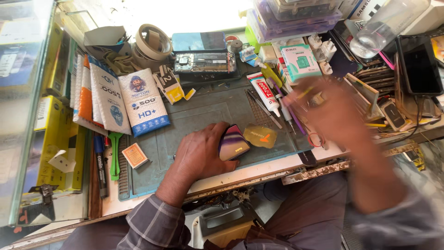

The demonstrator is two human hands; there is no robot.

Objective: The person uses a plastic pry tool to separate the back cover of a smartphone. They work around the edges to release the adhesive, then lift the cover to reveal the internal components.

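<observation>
Purple-glossy phone lies on the grey-green work mat near the front edge, long axis tilted, gripped by the left hand, while the blurred right hand is farther off to the right, grip unclear.

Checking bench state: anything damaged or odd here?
Yes. An opened phone lies at the back of the grey mat with its insides exposed. The bench's front edge is chipped and crusted. The right hand is motion-blurred; the left hand holds a glossy phone.

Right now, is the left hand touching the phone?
Touching. The head view shows the left hand resting on the mat with its fingers wrapped over the phone edge.
</observation>
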